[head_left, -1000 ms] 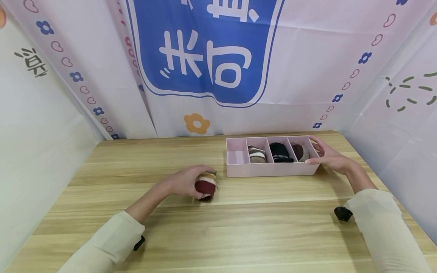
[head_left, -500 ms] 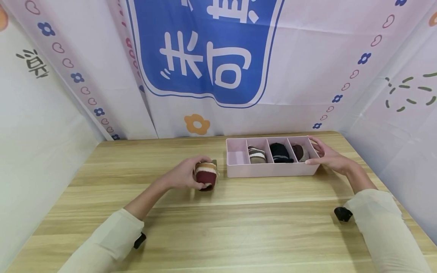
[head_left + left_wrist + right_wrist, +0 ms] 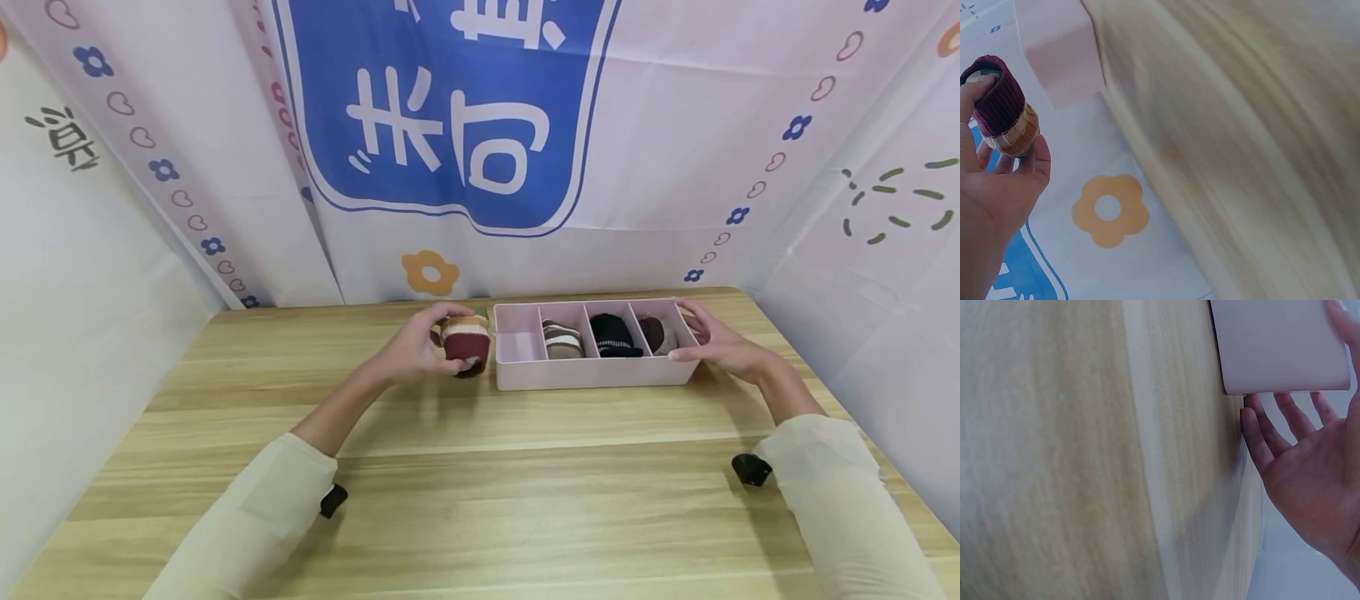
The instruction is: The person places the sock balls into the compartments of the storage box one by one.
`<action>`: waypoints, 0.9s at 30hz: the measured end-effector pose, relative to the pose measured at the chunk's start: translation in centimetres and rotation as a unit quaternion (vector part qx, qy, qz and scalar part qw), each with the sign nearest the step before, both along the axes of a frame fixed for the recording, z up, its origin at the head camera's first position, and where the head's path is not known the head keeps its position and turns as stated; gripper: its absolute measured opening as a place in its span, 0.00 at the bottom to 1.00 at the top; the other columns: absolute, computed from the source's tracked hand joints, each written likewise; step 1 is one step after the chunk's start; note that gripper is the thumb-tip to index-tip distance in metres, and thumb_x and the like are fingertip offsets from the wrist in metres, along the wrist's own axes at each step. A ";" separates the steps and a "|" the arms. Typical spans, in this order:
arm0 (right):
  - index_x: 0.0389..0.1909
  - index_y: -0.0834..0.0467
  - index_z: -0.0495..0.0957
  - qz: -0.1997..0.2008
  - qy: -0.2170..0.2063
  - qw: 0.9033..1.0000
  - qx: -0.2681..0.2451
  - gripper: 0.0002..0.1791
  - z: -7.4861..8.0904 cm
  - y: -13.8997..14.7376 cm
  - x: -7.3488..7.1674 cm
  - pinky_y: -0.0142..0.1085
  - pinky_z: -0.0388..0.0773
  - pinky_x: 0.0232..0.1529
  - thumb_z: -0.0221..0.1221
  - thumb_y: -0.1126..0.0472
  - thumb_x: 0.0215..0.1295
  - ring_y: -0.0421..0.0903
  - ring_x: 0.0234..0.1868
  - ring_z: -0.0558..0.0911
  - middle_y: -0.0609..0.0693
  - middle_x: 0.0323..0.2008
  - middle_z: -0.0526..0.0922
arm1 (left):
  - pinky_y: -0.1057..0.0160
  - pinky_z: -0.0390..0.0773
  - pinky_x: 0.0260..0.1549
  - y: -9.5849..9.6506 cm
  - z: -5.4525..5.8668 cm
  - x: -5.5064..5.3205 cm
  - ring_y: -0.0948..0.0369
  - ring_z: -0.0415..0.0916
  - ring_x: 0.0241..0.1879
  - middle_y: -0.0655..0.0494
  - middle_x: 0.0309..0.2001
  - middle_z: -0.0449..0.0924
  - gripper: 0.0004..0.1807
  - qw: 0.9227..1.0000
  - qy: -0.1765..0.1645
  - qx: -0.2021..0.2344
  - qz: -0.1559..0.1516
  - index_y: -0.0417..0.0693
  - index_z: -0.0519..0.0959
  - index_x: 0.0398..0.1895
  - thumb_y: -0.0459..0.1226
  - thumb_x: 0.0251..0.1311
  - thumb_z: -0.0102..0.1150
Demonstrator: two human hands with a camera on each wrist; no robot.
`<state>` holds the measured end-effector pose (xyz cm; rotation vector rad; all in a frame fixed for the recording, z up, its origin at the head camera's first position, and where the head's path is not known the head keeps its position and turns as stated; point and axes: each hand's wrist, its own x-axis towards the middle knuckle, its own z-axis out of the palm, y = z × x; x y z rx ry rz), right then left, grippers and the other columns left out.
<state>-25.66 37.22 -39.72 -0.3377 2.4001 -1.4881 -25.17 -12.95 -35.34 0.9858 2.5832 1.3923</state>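
My left hand (image 3: 420, 348) grips a rolled sock (image 3: 468, 345), striped maroon, cream and mustard, above the table just left of a pink divided storage box (image 3: 592, 375). In the left wrist view the sock (image 3: 1007, 106) sits between the thumb and curled fingers, its ribbed maroon end up. My right hand (image 3: 723, 346) holds the box's right end, thumb on the front corner and fingers around the end wall. Three compartments hold rolled socks: a brown-and-white striped sock (image 3: 564, 342), a black sock (image 3: 613, 335), and a brown-and-grey sock (image 3: 654, 335). The leftmost compartment shows its pink floor.
The wood-grain table (image 3: 525, 500) extends in front of the box. Behind it hangs a white printed cloth (image 3: 637, 208) with a blue sign, and more cloth walls stand at both sides. Black devices (image 3: 751, 469) sit at the sleeve cuffs.
The left hand has carried the rolled sock up, back and to the right, closer to the box's left end. The right hand and the box have stayed in place.
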 end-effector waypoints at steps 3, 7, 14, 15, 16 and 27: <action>0.84 0.56 0.30 -0.001 0.000 1.000 -0.001 0.60 0.1 0.0 0.0 0.68 0.37 0.75 0.66 0.66 0.64 0.70 0.80 0.35 0.69 0.81 0.32 | 0.45 0.79 0.48 0.6 0.2 -0.4 0.50 0.72 0.51 0.43 0.57 0.77 0.35 1.000 0.008 0.007 0.008 0.38 0.77 0.63 0.28 0.47 0.76; 0.83 0.57 0.30 0.000 0.002 1.000 0.002 0.61 0.1 0.0 0.0 0.68 0.37 0.75 0.66 0.65 0.64 0.71 0.80 0.35 0.70 0.81 0.32 | 0.45 0.80 0.47 1.5 0.4 -0.9 0.50 0.73 0.51 0.43 0.55 0.78 0.35 1.000 0.013 0.011 0.018 0.39 0.78 0.63 0.29 0.48 0.77; 0.84 0.56 0.30 -0.002 0.005 1.000 0.008 0.61 -0.1 0.1 -0.1 0.69 0.37 0.74 0.66 0.65 0.64 0.71 0.80 0.35 0.70 0.81 0.31 | 0.46 0.80 0.49 3.0 0.7 -1.8 0.50 0.75 0.51 0.44 0.57 0.81 0.35 1.000 -0.003 0.016 0.024 0.40 0.77 0.65 0.32 0.51 0.77; 0.84 0.56 0.30 -0.002 0.005 1.000 0.009 0.61 -0.1 0.1 -0.1 0.69 0.37 0.74 0.66 0.65 0.64 0.71 0.80 0.35 0.70 0.81 0.31 | 0.46 0.80 0.49 3.2 0.7 -1.9 0.50 0.76 0.51 0.44 0.56 0.81 0.35 1.000 -0.004 0.015 0.024 0.40 0.77 0.65 0.32 0.51 0.77; 0.84 0.56 0.30 -0.001 0.005 1.000 0.009 0.61 -0.1 0.1 -0.1 0.70 0.37 0.74 0.66 0.65 0.64 0.71 0.80 0.35 0.69 0.81 0.31 | 0.46 0.79 0.49 3.4 0.7 -2.1 0.50 0.75 0.52 0.44 0.56 0.81 0.35 1.000 -0.005 0.015 0.024 0.39 0.77 0.65 0.32 0.51 0.77; 0.84 0.55 0.30 0.000 0.001 1.000 0.002 0.61 0.0 0.0 0.0 0.69 0.36 0.75 0.66 0.66 0.64 0.70 0.80 0.34 0.69 0.81 0.31 | 0.44 0.77 0.53 5.0 0.8 -2.9 0.48 0.74 0.53 0.42 0.59 0.79 0.38 0.999 -0.013 0.016 0.029 0.37 0.75 0.65 0.29 0.48 0.78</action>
